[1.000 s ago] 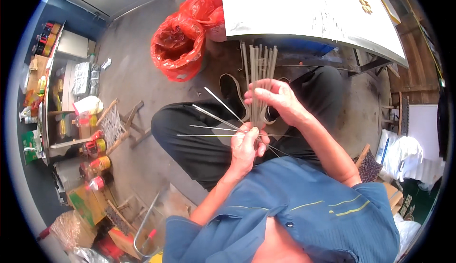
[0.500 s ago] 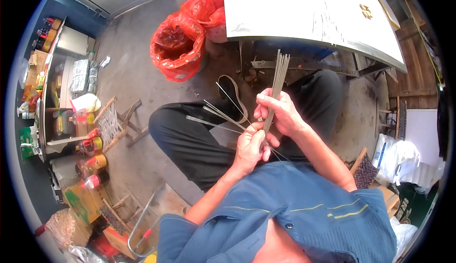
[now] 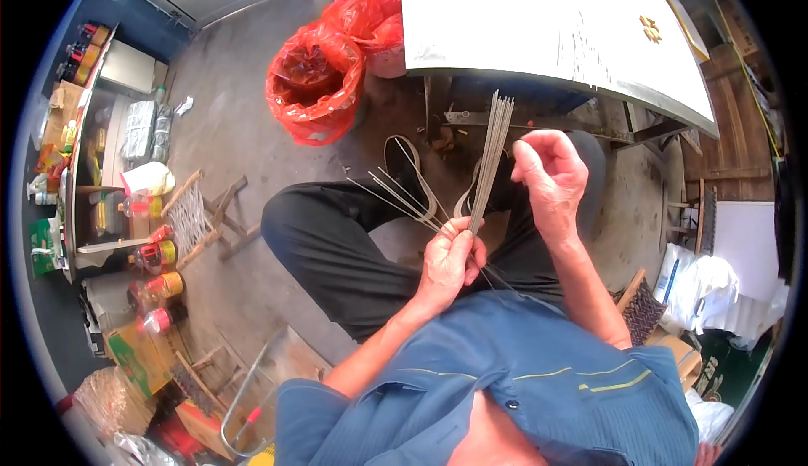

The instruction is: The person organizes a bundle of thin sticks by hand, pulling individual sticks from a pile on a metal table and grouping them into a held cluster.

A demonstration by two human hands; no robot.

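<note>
Right now your left hand [image 3: 450, 260] is clamped around the lower end of a bundle of thin sticks [image 3: 491, 156], which rises up and far from your fist over your lap. A few loose sticks [image 3: 396, 195] fan out to the left from the same grip. Your right hand [image 3: 551, 175] sits just right of the bundle, fingers curled but apart from it, holding nothing. Gathering looks partly done: most sticks are aligned, the splayed ones are not yet.
</note>
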